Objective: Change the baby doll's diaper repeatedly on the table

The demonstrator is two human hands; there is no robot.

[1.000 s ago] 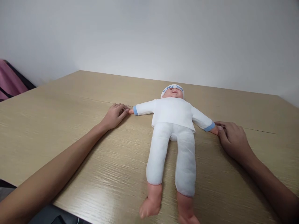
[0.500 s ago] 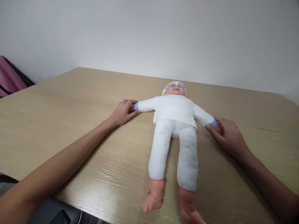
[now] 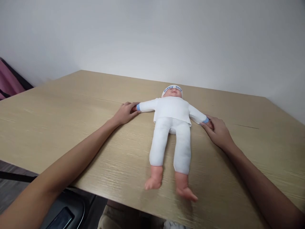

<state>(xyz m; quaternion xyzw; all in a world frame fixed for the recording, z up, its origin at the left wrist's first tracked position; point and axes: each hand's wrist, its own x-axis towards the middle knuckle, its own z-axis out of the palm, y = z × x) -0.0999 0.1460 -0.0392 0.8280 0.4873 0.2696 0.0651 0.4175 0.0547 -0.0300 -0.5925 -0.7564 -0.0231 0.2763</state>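
A baby doll in a white suit with blue cuffs and a white cap lies on its back on the wooden table, head toward the wall, arms spread out. My left hand is closed round the doll's hand on the left side. Over the doll's other hand, at the blue cuff, my right hand is closed too. Both bare doll feet point toward me near the table's front edge.
A white wall rises just behind the table. Something pink and black stands at the far left. Below the front edge I see a dark object and my lap.
Both my hands have closed in on the doll's hands and taken hold of them. The doll has slid a little away from me, and more of the table's front edge shows.
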